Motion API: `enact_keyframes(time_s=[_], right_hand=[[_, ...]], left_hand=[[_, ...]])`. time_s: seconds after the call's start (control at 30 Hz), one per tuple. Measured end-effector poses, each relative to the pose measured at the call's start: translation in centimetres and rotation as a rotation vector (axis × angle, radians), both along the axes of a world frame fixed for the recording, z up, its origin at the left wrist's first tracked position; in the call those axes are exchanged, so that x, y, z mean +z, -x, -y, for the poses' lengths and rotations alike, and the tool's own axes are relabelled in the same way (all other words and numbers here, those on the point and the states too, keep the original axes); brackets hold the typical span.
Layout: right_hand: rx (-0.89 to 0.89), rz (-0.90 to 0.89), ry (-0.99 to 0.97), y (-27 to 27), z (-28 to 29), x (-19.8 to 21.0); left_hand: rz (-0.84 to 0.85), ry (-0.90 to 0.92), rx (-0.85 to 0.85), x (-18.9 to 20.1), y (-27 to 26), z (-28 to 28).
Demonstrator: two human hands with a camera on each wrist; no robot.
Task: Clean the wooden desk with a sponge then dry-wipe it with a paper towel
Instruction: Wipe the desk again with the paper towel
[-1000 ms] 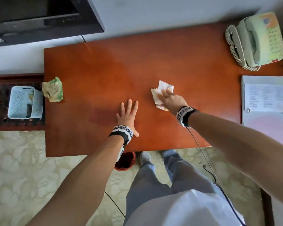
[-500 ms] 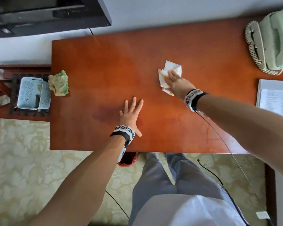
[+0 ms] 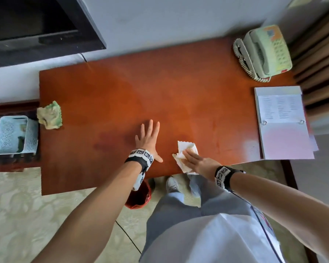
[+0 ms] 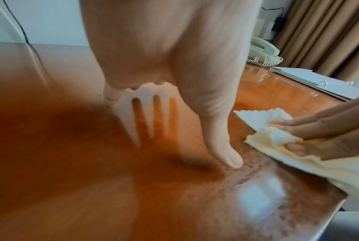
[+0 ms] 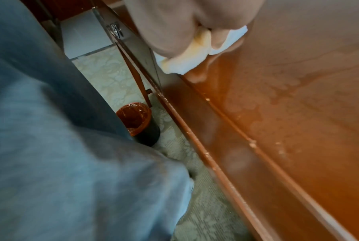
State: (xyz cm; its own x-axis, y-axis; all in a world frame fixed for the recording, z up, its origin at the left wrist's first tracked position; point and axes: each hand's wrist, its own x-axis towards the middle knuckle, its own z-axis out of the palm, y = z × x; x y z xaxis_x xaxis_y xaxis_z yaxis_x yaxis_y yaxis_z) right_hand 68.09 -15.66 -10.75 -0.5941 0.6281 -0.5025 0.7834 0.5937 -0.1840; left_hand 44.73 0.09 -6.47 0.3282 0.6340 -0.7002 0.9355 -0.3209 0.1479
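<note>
The wooden desk (image 3: pixel 179 92) is reddish brown and shows damp streaks. My right hand (image 3: pixel 196 162) presses a crumpled white paper towel (image 3: pixel 182 147) onto the desk at its front edge; the fingers lie along the top and the thumb pinches a fold. In the left wrist view the paper towel (image 4: pixel 263 119) bunches under the right hand (image 4: pixel 329 130). My left hand (image 3: pixel 147 137) lies flat on the desk, fingers spread, just left of the towel. A yellow-green sponge (image 3: pixel 49 115) rests at the desk's left edge, away from both hands.
A pale green telephone (image 3: pixel 264 52) sits at the back right corner, with a white binder (image 3: pixel 283 126) in front of it. A light blue basket (image 3: pixel 13 134) stands on a low shelf to the left. A red waste bin (image 3: pixel 139 198) is under the front edge.
My right hand has drawn the paper towel back from the middle of the desk to the front edge, closer to my left hand. The left hand has stayed flat in place.
</note>
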Motion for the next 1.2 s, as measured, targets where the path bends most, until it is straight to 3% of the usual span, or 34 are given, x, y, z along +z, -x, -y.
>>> enact_keyframes(time_s=[0.17,0.43,0.57,0.7,0.9,1.07,1.2], right_hand=[[-0.15,-0.08,0.025,-3.9,-6.0,-2.0],[-0.489,-0.101,-0.106,-9.1,-27.0,0.0],[-0.481,-0.126,-0.134,-10.1,-31.1,0.1],[-0.38,-0.131,-0.134,-10.1,-27.7,-0.5],[-0.151,-0.141,-0.01,-9.2,-13.1,-0.7],[-0.204,-0.246,0.096,-6.2,-1.5,-0.5],[-0.2,-0.19,0.135,-6.0,2.0,0.4]], left_hand=[[-0.028,0.007,0.031,-1.3,-2.7,0.8],[-0.042,0.03,0.063,-1.9,-3.3,0.2],[-0.048,0.038,0.061,-2.0,-3.0,0.2],[-0.049,0.026,0.07,-2.0,-3.0,0.2],[-0.057,0.03,0.077,-1.5,-3.1,0.3],[-0.111,-0.01,0.039,-0.6,-3.8,0.6],[-0.117,-0.033,0.014,0.0,-6.6,1.7]])
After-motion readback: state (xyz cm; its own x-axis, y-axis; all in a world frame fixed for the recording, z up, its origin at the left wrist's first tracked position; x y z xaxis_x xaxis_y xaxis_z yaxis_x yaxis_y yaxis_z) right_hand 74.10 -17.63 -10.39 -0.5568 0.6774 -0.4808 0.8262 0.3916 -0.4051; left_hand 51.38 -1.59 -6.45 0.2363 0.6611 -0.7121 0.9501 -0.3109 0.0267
